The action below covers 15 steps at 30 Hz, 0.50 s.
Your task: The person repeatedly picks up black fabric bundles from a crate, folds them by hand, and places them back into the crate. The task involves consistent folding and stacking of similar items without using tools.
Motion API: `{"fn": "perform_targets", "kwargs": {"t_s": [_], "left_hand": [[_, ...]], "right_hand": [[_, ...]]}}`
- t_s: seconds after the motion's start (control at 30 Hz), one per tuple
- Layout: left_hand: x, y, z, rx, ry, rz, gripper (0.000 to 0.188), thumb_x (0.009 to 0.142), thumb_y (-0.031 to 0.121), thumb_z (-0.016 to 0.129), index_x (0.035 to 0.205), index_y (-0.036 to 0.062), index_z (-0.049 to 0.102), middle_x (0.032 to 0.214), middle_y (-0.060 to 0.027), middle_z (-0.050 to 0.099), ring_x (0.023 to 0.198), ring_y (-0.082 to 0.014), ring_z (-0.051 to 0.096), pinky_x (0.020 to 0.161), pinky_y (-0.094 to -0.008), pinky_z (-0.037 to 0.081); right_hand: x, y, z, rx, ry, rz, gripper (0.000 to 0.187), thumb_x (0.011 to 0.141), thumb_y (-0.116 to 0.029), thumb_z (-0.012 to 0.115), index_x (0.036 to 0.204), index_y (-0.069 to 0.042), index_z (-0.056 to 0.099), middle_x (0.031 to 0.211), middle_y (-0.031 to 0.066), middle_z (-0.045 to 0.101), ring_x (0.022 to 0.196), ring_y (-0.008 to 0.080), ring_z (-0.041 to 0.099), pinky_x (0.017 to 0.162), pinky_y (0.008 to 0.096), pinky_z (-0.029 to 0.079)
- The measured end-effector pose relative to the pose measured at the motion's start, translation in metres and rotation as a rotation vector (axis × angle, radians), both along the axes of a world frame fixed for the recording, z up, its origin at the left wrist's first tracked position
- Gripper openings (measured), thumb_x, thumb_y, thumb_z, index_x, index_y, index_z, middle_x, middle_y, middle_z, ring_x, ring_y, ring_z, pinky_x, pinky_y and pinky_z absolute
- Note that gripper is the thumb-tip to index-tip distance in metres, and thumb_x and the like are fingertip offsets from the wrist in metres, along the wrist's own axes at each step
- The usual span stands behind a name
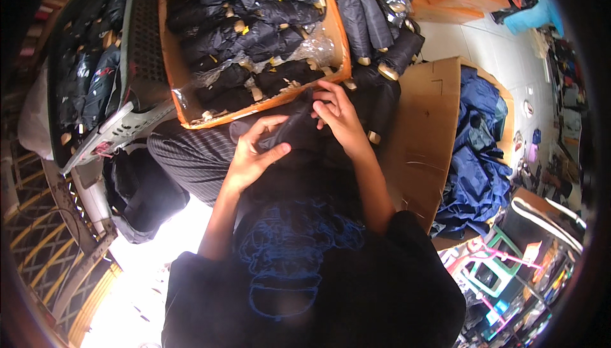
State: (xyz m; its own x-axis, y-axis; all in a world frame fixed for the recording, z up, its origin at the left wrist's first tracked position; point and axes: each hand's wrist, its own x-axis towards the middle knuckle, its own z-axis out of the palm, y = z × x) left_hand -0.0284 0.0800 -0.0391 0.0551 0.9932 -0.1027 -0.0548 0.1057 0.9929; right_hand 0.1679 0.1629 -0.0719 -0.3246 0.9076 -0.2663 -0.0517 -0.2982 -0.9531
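Note:
A slim black cloth bundle (pixel 291 122), much like a folded umbrella, lies slantwise between my hands above my lap. My left hand (pixel 249 156) grips its near end, thumb on one side and fingers on the other. At the far end, the bent fingers of my right hand (pixel 337 116) pinch the dark cloth. Just beyond my hands stands an orange-edged cardboard box (pixel 254 118) filled with rows of black rolled bundles (pixel 261 39) with pale tan ends. The held piece's lower edge blends into my dark clothing.
At left, a dark plastic crate (pixel 145 49) holds similar bundles. More rolled bundles (pixel 356 20) lie right of the orange-edged box. Close to my right arm is a cardboard box (pixel 420 144) with navy cloth (pixel 477 138). A green stool (pixel 499 265) stands at lower right.

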Motion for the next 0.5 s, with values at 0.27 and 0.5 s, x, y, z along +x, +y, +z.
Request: {"fn": "perform_targets", "kwargs": {"t_s": [0.27,0.5], "left_hand": [[-0.043,-0.024,-0.007,-0.090,-0.003,0.221,0.030,0.088,0.007,0.067,0.117,0.0016,0.064,0.104,-0.0039,0.067,0.092,-0.0090,0.058,0.081,-0.0240,0.047],[-0.071,-0.032,-0.028,-0.169,0.018,0.440,0.015,0.089,0.009,0.066,0.101,-0.0016,0.066,0.083,-0.0027,0.067,0.078,-0.0073,0.060,0.073,-0.0209,0.048]], "right_hand": [[-0.037,0.019,0.034,0.657,-0.274,0.329,0.034,0.076,-0.015,0.075,0.105,-0.004,0.061,0.104,0.0051,0.059,0.090,0.0188,0.059,0.075,0.0306,0.046],[-0.072,0.009,0.025,0.496,-0.289,0.633,0.019,0.083,-0.013,0.069,0.080,0.002,0.058,0.068,0.0152,0.057,0.060,0.0255,0.054,0.058,0.0353,0.041]]}}
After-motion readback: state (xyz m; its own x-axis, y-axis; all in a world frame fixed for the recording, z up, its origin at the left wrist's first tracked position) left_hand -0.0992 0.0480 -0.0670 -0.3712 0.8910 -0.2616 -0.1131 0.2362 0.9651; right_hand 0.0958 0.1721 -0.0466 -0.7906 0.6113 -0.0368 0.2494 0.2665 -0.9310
